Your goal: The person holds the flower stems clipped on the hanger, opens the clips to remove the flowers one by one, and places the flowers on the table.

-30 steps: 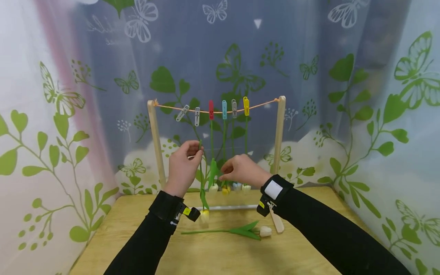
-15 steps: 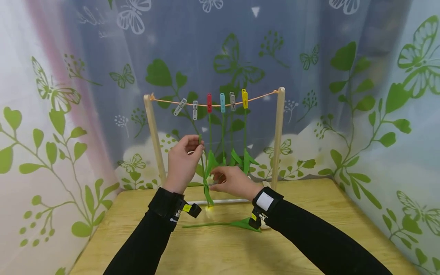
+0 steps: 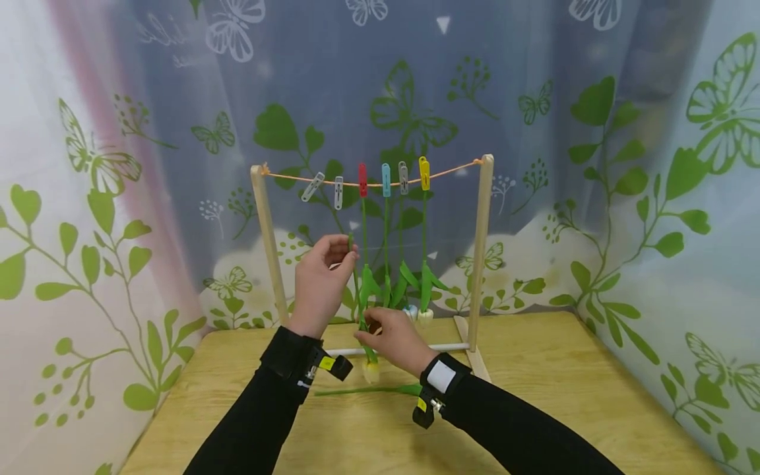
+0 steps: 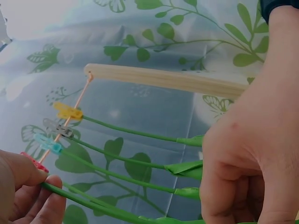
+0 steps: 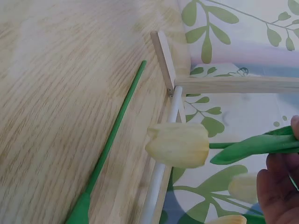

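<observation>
My left hand (image 3: 320, 280) pinches the stem of a pale yellow artificial tulip (image 3: 371, 372) near the stem's end, below the clothesline. The tulip hangs head down, its bloom (image 5: 177, 145) large in the right wrist view. Lower on the same stem, my right hand (image 3: 396, 336) pinches the tulip at its green leaves, with the fingers partly cut off in the right wrist view. Behind my hands, several tulips hang by their stems from red (image 3: 363, 179), blue (image 3: 386, 179), grey (image 3: 404, 177) and yellow (image 3: 424, 173) clothespins. Two grey clothespins (image 3: 338, 192) at the left hold nothing.
An orange string (image 3: 285, 176) runs between two wooden posts (image 3: 483, 251), joined low down by a white rod (image 3: 449, 347). Another tulip (image 3: 362, 390) lies on the wooden table (image 3: 225, 396) in front of the rack, its head hidden by my right wrist. Patterned curtains surround the table.
My right hand has moved left and down from beside the hanging tulips to the held tulip's leaves. The left hand keeps its pinch on the stem and has shifted slightly right.
</observation>
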Demonstrator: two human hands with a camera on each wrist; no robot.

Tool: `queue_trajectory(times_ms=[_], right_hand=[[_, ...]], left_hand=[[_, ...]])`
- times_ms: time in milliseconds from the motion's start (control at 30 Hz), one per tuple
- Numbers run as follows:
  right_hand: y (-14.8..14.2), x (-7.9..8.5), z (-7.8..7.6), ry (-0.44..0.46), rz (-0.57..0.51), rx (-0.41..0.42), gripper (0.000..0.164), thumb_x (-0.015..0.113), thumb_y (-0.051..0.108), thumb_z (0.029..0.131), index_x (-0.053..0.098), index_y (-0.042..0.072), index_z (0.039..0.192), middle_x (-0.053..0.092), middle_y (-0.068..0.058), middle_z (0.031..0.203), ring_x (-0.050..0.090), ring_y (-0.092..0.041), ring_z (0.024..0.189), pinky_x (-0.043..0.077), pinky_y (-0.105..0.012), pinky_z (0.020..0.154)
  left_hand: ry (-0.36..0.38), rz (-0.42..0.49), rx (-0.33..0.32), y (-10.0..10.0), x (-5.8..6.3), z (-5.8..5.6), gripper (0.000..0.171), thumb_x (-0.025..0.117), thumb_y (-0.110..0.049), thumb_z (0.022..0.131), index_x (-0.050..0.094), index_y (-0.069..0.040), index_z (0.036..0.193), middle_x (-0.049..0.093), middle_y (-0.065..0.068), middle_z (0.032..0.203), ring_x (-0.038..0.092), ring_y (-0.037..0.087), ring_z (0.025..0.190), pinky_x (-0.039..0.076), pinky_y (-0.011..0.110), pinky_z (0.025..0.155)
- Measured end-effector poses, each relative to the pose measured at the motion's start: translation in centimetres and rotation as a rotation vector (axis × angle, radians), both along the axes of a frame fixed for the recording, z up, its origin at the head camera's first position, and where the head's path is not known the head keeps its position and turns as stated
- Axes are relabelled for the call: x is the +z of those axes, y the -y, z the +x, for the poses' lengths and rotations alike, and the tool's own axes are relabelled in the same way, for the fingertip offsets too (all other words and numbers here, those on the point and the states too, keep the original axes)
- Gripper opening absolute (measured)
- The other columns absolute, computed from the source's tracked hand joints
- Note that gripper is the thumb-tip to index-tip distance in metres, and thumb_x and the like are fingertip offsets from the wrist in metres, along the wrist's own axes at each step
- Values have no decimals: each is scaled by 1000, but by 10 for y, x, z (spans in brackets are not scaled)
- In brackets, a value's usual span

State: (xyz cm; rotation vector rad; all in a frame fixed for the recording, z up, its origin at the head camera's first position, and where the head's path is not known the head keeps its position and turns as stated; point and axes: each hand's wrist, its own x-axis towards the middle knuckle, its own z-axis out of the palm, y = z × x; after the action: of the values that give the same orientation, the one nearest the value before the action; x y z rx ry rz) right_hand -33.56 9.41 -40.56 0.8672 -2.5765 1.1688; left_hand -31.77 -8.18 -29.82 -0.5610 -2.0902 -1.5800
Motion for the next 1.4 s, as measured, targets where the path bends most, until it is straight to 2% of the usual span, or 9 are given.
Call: queue_trajectory(times_ms=[300, 400, 633, 867, 1100, 1400], right_hand=[[-2, -8, 4, -48, -21, -45, 19, 75, 24, 107, 70, 14, 123, 72, -4, 109, 72, -17, 100, 67, -30, 87], [-7, -8, 5, -61, -19, -63, 22, 74, 23, 108, 71, 12, 127, 72, -4, 108, 71, -17, 99, 66, -31, 86], [-23, -4, 5, -187, 45, -128, 27, 76, 18, 106, 74, 7, 131, 76, -6, 112, 74, -20, 97, 67, -31, 82], [-46, 7, 3, -231, 86, -183, 25, 80, 17, 101, 77, 9, 126, 73, -5, 112, 74, -20, 99, 68, -34, 85], [-68, 23, 3, -298, 127, -223, 26, 80, 14, 101, 78, 9, 126, 74, -6, 116, 72, -19, 95, 62, -32, 76], [-87, 34, -3, -462, 182, -238, 23, 82, 9, 98, 79, 7, 121, 70, -6, 108, 71, -19, 90, 61, -30, 72]], left_hand=[[16, 57, -29, 5, -2, 1, 35, 61, -14, 114, 57, -5, 148, 68, 14, 137, 69, 24, 128, 58, 32, 118], [22, 60, -29, 6, -3, 1, 33, 62, -13, 114, 58, -6, 146, 67, 14, 137, 69, 24, 127, 58, 32, 119], [9, 54, -3, 11, -5, 1, 30, 63, -14, 113, 59, -9, 142, 68, 12, 135, 69, 21, 125, 58, 29, 118], [45, 16, 34, 19, -10, 0, 29, 65, -16, 113, 58, -12, 141, 67, 9, 137, 68, 19, 128, 57, 28, 118], [82, -18, 62, 26, -14, 1, 28, 65, -15, 113, 59, -10, 139, 67, 9, 135, 66, 21, 131, 56, 33, 118], [58, -103, 94, 31, -23, 1, 19, 71, -25, 110, 68, -18, 128, 71, 4, 130, 70, 19, 123, 58, 33, 114]])
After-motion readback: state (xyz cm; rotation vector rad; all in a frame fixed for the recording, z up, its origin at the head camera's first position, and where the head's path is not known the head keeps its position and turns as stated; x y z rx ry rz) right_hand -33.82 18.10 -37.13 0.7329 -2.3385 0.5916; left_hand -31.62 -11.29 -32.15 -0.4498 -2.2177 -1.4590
